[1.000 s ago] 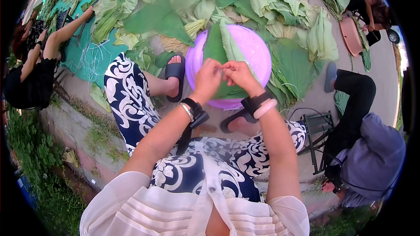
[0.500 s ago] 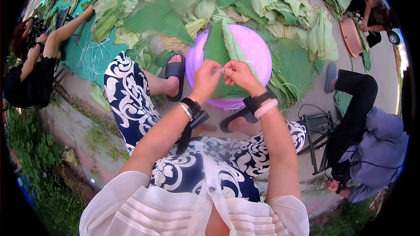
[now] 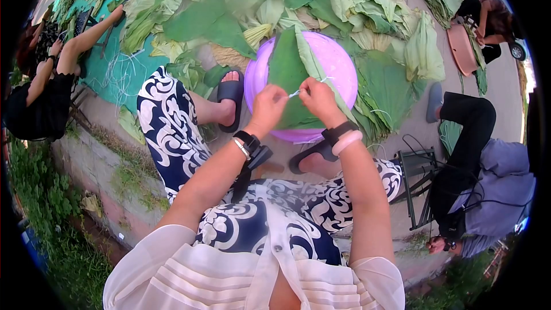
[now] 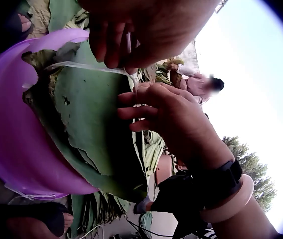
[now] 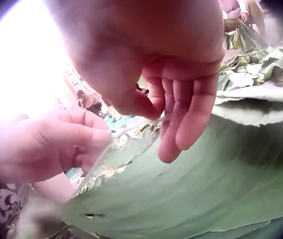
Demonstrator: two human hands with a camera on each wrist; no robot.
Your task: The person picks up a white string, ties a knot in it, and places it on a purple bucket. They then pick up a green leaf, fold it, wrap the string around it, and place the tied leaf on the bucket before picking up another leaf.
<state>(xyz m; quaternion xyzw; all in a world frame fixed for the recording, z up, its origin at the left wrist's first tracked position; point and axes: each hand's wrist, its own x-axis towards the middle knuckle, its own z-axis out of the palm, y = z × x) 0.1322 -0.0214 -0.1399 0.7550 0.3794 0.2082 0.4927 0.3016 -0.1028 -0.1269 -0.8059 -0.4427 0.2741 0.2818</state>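
As left hand (image 3: pixel 268 106) and right hand (image 3: pixel 317 100) part, strand (image 3: pixel 294 93) stretches between them

— Where does your left hand (image 4: pixel 146 25) sit?
— At twelve o'clock, close to the lens, its grip pinching a pale strip (image 4: pixel 86 67) that runs off toward nine.
— And your right hand (image 4: pixel 173 117)?
— At the centre, with your fingers pointing to nine and meeting the strip's near end. Your pink bangle (image 4: pixel 228 201) is at five.
— Beneath them?
— A green leaf (image 4: pixel 91 114), lying in the purple basin (image 4: pixel 7 129) at eight.
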